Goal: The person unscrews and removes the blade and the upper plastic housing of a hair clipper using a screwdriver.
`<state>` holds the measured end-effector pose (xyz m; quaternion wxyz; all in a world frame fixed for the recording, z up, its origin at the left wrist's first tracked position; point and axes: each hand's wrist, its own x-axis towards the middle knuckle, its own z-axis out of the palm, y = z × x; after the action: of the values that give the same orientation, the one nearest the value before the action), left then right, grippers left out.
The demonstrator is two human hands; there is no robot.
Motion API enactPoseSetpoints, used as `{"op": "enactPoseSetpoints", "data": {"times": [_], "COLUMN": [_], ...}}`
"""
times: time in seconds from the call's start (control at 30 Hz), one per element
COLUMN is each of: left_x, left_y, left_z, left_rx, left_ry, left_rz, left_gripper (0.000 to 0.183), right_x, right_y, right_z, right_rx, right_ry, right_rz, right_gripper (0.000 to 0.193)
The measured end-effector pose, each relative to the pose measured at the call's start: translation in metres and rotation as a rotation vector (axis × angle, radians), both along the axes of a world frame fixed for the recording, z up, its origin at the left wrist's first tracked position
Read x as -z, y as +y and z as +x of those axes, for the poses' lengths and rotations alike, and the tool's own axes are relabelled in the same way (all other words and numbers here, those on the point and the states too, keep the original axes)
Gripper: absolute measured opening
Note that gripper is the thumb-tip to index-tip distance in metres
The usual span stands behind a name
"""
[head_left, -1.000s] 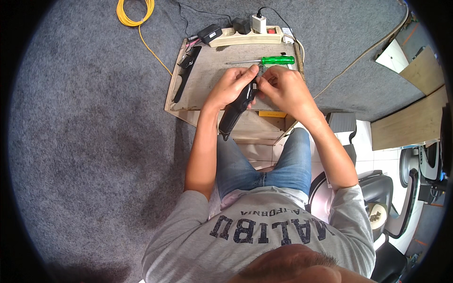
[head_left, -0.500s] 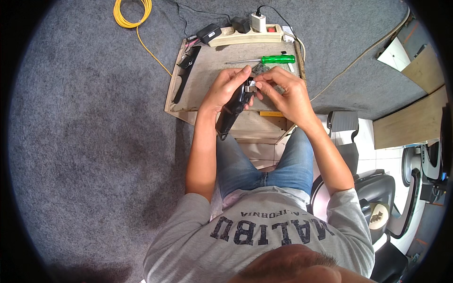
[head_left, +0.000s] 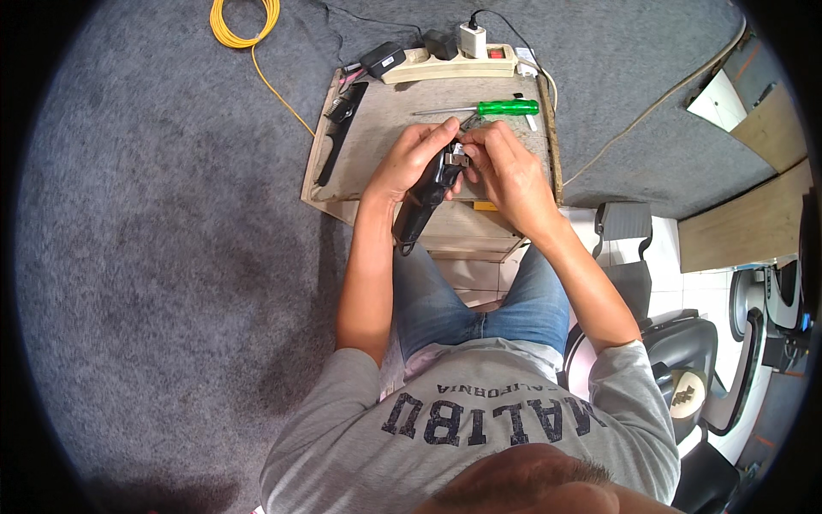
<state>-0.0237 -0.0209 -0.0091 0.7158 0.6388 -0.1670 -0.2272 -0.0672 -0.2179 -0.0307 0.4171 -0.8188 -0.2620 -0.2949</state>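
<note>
A black hair clipper (head_left: pixel 418 211) is gripped in my left hand (head_left: pixel 405 168), tilted with its metal head pointing away from me. My left thumb lies along its upper end. My right hand (head_left: pixel 511 178) is at the clipper's head, fingers bent and pinched together by the silver blade part (head_left: pixel 457 155). Whatever those fingertips hold is hidden. Just beyond my hands, a screwdriver (head_left: pixel 507 108) with a green handle lies across the wooden table (head_left: pixel 390 103). A black comb (head_left: pixel 330 154) rests along the table's left edge, below a small dark clipper guard (head_left: pixel 342 108).
A cream power strip (head_left: pixel 411 72) with black adapters (head_left: pixel 383 59) and a white charger (head_left: pixel 472 39) runs along the table's far edge. A coiled yellow cable (head_left: pixel 229 41) lies on the grey carpet (head_left: pixel 171 223). Black chairs (head_left: pixel 689 347) stand at the right.
My right hand has turned and shifted slightly left, its fingers now curled closer around the clipper's head. My left hand keeps the clipper nearly still.
</note>
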Motion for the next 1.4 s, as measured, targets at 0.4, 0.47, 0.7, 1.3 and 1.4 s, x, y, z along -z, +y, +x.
{"op": "enactPoseSetpoints", "data": {"times": [0.4, 0.47, 0.7, 1.3, 1.4], "left_x": [0.004, 0.004, 0.015, 0.018, 0.012], "left_y": [0.002, 0.002, 0.004, -0.033, -0.040], "left_z": [0.005, 0.004, 0.011, 0.002, -0.005], "left_rx": [0.002, -0.023, -0.171, -0.410, -0.304], "left_ry": [0.007, 0.011, 0.134, 0.035, -0.019], "left_rz": [0.033, 0.003, -0.166, -0.295, -0.485], "left_gripper": [0.059, 0.061, 0.069, 0.082, 0.081], "right_x": [-0.002, -0.005, -0.004, -0.011, -0.002], "right_y": [0.007, 0.007, -0.003, -0.013, -0.014], "right_z": [-0.001, 0.003, 0.007, 0.008, 0.010], "right_rx": [0.028, -0.036, -0.001, -0.296, -0.262], "right_ry": [0.014, 0.064, 0.281, 0.602, 0.633], "right_rz": [0.054, 0.144, 0.221, 0.008, 0.094], "right_gripper": [0.021, 0.016, 0.018, 0.055, 0.054]}}
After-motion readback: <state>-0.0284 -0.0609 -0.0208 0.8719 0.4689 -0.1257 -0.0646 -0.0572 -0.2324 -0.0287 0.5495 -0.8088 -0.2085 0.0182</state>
